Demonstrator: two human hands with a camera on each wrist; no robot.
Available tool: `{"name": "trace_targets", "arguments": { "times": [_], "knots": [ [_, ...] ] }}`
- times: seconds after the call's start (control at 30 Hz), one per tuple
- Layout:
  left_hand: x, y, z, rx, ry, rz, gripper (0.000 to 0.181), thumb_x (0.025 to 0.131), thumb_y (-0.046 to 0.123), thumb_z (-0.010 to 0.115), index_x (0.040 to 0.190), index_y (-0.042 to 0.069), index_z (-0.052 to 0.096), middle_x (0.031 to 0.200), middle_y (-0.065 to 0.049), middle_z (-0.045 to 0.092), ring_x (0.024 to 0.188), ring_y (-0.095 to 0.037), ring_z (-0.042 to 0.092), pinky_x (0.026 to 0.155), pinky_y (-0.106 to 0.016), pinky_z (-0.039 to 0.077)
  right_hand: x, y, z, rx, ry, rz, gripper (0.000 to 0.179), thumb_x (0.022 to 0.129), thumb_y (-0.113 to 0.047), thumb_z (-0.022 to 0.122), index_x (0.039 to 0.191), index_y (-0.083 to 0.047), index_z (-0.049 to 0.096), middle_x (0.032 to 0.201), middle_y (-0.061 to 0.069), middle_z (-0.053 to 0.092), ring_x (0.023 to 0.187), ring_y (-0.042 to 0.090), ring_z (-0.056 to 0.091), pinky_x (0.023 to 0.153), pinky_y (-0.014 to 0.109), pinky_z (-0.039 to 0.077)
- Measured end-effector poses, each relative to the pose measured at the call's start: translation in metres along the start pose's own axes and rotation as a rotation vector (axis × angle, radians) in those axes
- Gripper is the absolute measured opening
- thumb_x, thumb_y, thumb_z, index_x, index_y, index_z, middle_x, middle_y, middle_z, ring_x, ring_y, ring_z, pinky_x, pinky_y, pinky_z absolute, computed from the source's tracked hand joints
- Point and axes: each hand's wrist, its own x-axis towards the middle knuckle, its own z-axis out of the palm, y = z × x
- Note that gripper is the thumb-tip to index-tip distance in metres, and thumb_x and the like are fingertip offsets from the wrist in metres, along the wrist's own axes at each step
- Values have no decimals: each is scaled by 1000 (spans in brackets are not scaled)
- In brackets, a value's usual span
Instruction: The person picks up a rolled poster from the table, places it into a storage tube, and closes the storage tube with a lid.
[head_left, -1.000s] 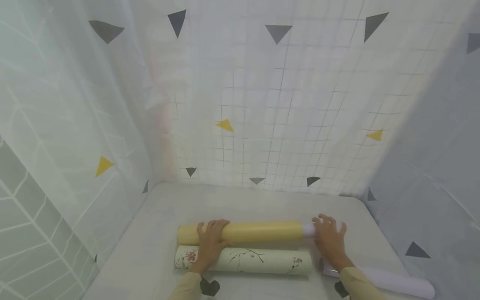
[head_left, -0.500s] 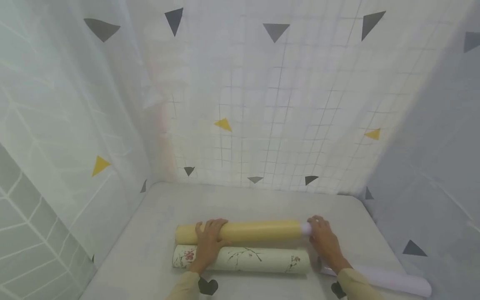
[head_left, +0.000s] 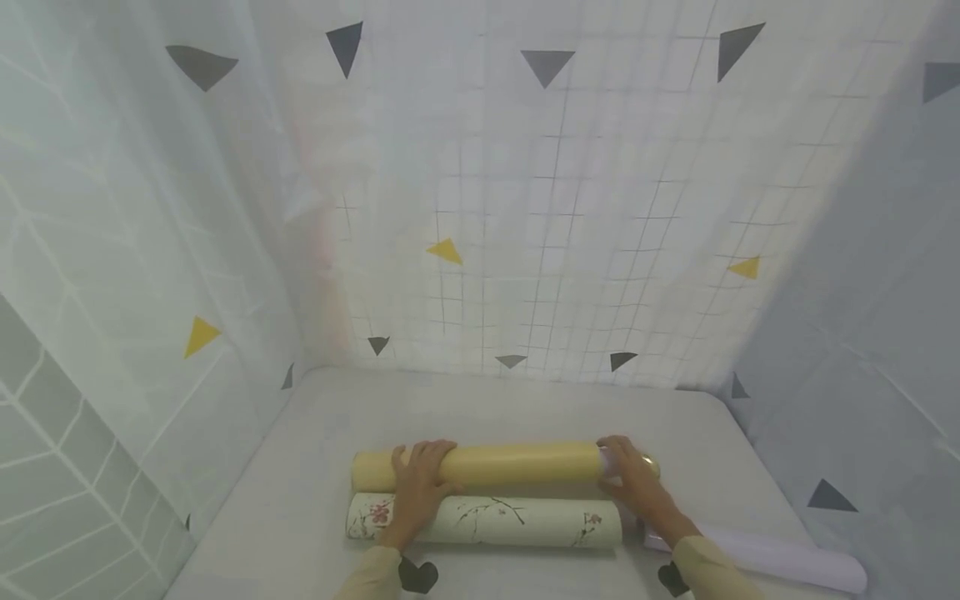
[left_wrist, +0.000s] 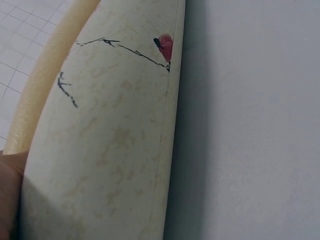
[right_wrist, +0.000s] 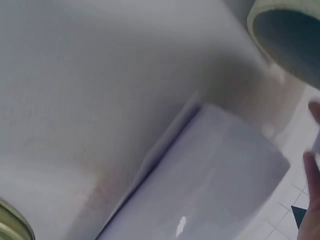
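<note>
A yellow wallpaper roll (head_left: 517,462) lies crosswise on the table in the head view. My left hand (head_left: 422,483) grips it near its left end, fingers over the far side and thumb on the near side. From its right end juts a short lavender section (head_left: 604,458), which my right hand (head_left: 630,475) holds between fingers and thumb. A shiny gold end (head_left: 652,464) shows just past that hand. Along the near side lies a cream wallpaper roll (head_left: 525,521) with blossom branches, under my left wrist. Its hollow end (right_wrist: 290,45) shows in the right wrist view.
A loose lavender roll (head_left: 787,558) lies at the right, partly behind my right forearm. The pale table (head_left: 480,408) meets a sheer curtain (head_left: 525,208) printed with triangles at the back and sides. A gold rounded edge (right_wrist: 15,227) shows low in the right wrist view.
My right hand has slid left to the yellow roll's end, and the gold end has come into sight beside it. The left hand and the cream roll stay put.
</note>
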Motion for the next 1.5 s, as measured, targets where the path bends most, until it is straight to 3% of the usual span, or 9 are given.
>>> {"name": "trace_targets", "arguments": {
  "times": [0.2,0.57,0.7,0.93,1.13,1.37,1.5],
  "knots": [
    [0,1,-1,18,8,8,69,68,29,90,131,17,64,130,-1,71,123,-26,58,118,-71,19,-1,-1,-3,51,-109,-27,73,79,-16,85,143,-4,51,143,17,55,127,39,60,111,57,49],
    [0,-2,3,11,-11,-6,71,69,32,89,133,17,64,132,0,70,125,-25,57,120,-69,17,1,-2,-3,190,-210,114,82,84,-40,81,149,-6,44,147,16,58,131,37,59,110,56,51],
    [0,-2,4,-5,-13,-3,71,69,31,89,133,16,63,133,-1,70,126,-26,57,120,-69,15,2,-1,-2,198,-204,144,80,85,-42,81,148,-7,46,145,17,59,128,37,61,108,56,52],
    [0,1,2,-10,5,0,70,67,30,89,131,16,64,130,-2,71,123,-28,58,119,-71,15,4,-3,-4,178,-169,90,63,82,-44,82,133,-13,58,131,8,59,112,23,65,97,44,60],
    [1,2,-1,13,-47,-37,70,69,31,88,133,18,63,133,1,70,126,-26,57,121,-69,14,5,-5,-3,179,-171,114,61,81,-44,83,130,-15,61,122,0,66,104,13,62,91,36,59],
    [1,1,-1,8,-68,-59,69,71,32,87,134,19,62,135,1,69,129,-25,56,123,-67,13,4,-6,0,195,-189,88,64,85,-43,80,136,-10,58,116,-1,72,104,14,64,91,34,58],
    [1,2,-2,-11,-62,-54,68,72,30,88,134,18,63,135,0,69,130,-26,56,123,-67,13,4,-8,0,235,-206,122,64,87,-44,78,137,-10,57,118,0,72,109,18,65,93,35,57]
  ]
}}
